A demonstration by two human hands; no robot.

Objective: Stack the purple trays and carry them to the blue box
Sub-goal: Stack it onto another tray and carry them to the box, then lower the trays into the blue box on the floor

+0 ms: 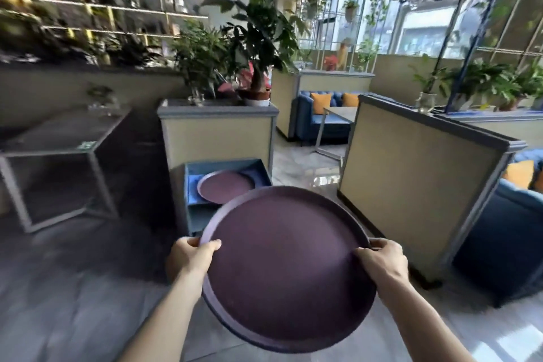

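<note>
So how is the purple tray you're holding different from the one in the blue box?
The held tray is gripped by the left hand and right hand at opposite rims, up in the air; the boxed tray lies untouched inside the blue box. The held tray looks bigger, being closer. The boxed tray is partly hidden behind it. Both are round, purple and rimmed.

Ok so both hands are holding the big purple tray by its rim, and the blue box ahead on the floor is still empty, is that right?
Not quite. The blue box is not empty: the head view shows a purple tray already lying in it. The rest holds: the left hand and right hand grip the big purple tray by its rim.
</note>
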